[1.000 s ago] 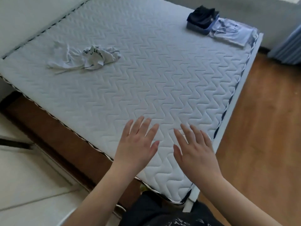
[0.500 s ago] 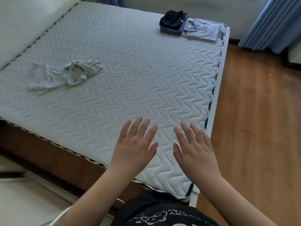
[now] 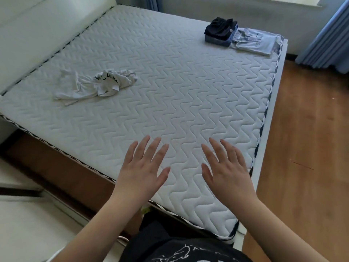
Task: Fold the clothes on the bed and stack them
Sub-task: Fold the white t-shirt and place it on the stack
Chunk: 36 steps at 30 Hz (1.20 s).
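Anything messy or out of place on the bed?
Yes: a white T-shirt lies crumpled and unfolded near the headboard side, apart from the folded dark stack and light garment at the far corner. Both hands hold nothing.

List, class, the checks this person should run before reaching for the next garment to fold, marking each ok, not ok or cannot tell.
1. Left hand free, fingers spread: ok.
2. Right hand free, fingers spread: ok.
3. Crumpled white T-shirt unfolded, apart from both hands: ok.
4. Bare mattress beside it for folding: ok.
5. Folded stack at far corner ready to receive it: ok.
6. Light blue garment beside stack fully folded: cannot tell.
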{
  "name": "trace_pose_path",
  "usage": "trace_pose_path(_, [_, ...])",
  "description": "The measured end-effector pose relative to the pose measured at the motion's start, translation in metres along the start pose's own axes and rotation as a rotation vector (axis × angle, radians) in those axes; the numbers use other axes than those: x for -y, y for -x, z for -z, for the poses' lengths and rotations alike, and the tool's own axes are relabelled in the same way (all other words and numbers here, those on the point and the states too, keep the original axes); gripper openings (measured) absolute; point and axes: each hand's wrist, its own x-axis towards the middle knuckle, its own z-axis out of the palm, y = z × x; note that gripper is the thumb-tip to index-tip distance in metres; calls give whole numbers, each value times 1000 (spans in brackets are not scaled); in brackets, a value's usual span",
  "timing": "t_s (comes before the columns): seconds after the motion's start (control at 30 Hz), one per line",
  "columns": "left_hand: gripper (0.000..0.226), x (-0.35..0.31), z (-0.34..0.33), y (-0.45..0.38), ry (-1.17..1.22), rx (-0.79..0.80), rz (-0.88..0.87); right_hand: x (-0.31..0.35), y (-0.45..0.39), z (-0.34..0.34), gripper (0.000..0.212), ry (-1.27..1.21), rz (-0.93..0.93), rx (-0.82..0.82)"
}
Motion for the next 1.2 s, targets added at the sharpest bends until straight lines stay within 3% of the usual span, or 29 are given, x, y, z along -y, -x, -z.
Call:
trace_pose_path(0.23, [61,111,-26,-28,36,-6,-29,105,-75,-16,49,-3,-148,-94])
trace_pose_path(0.43, [58,212,-32,-54,57,-38,-76,197,-140,-23,53,10,-95,-118])
trace_pose_path(0.7, [49,279,-41,-70,129,-170,-91,238,-192,-16,54,11,9,-132])
trace_pose_path(0.8, [48,295,-37,-78,105,-190,-28,246,-214,-13,54,-22,42,-164])
trace_pose_path(0.97, [55,315,-26,-71,4,5,166,272,-248,-10,56,-34,142,-70])
trace_pose_path(1.2, [53,363,-14,-60,-4,-97,283,316,-285,8,52,-21,260,-70])
